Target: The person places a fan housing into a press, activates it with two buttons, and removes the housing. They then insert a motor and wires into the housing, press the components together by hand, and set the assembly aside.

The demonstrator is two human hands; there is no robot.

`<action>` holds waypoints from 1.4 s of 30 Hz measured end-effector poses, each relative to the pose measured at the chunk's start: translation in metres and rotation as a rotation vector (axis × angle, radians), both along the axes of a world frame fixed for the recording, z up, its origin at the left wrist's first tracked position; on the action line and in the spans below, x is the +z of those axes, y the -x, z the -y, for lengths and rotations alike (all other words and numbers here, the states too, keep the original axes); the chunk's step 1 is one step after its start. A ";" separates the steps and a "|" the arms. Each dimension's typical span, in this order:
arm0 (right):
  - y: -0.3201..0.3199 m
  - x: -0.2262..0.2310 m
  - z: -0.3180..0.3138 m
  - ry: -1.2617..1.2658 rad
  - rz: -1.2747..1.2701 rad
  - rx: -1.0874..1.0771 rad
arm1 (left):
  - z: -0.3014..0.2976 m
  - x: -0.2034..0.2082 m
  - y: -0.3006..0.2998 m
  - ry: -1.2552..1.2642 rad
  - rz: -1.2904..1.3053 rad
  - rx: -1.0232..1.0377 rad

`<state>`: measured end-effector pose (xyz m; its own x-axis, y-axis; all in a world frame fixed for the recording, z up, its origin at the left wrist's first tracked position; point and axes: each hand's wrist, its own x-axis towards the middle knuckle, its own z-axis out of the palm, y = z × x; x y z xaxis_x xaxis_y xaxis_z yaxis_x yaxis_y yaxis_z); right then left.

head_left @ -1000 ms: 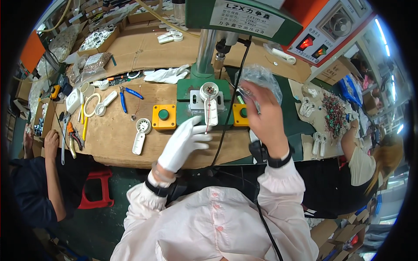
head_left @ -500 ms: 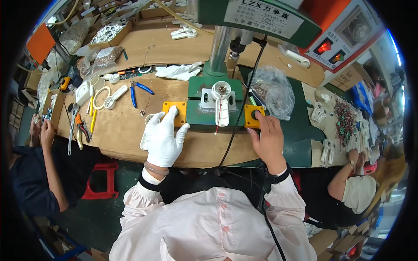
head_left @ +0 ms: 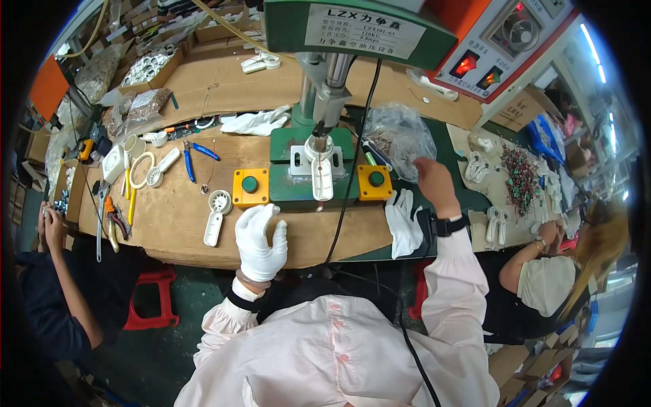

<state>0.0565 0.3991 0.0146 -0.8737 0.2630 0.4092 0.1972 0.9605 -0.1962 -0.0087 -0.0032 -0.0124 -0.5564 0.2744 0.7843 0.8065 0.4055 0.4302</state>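
Observation:
My left hand [head_left: 261,243], in a white glove, hovers by the table's front edge, fingers apart and holding nothing. My bare right hand [head_left: 437,188] is at the right side of a clear plastic bag [head_left: 407,136] of small parts. Its fingers are bunched; anything between them is hidden. On the green press, the ram [head_left: 327,122] is down in the round end of a white plastic handheld-fan body [head_left: 323,178]. Yellow boxes with green push buttons, the left button box [head_left: 250,187] and right button box [head_left: 375,182], flank it, untouched.
Another white fan body [head_left: 215,220] lies left of my gloved hand. Blue-handled pliers [head_left: 190,161] lie behind it. A spare white glove [head_left: 405,227] rests at the right front edge. A black cable [head_left: 354,159] hangs before the press. Co-workers sit at both sides.
Both hands have left the button boxes: the left drew back toward me, the right moved to the plastic bag. The press ram has come down onto the white fan body.

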 end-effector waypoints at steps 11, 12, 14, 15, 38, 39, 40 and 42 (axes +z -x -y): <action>0.048 0.004 0.018 -0.194 0.131 -0.034 | -0.001 -0.001 0.000 0.036 0.103 -0.005; 0.050 -0.004 0.013 -0.206 0.035 -0.023 | 0.000 -0.001 0.000 0.033 0.112 -0.008; 0.049 -0.008 0.008 -0.222 -0.057 -0.028 | -0.002 -0.002 0.001 0.027 0.123 -0.028; 0.046 -0.010 0.004 -0.152 -0.062 -0.023 | -0.002 -0.001 0.001 0.028 0.138 -0.028; 0.055 -0.005 -0.004 -0.253 0.244 -0.058 | -0.002 -0.001 0.003 0.036 0.154 -0.011; 0.059 -0.006 -0.004 -0.282 0.279 -0.081 | -0.003 0.000 0.003 0.035 0.159 -0.016; 0.062 -0.008 -0.004 -0.312 0.314 -0.106 | -0.003 0.000 0.004 0.034 0.164 -0.022; 0.063 -0.007 -0.008 -0.343 0.346 -0.122 | -0.004 0.000 0.004 0.033 0.168 -0.019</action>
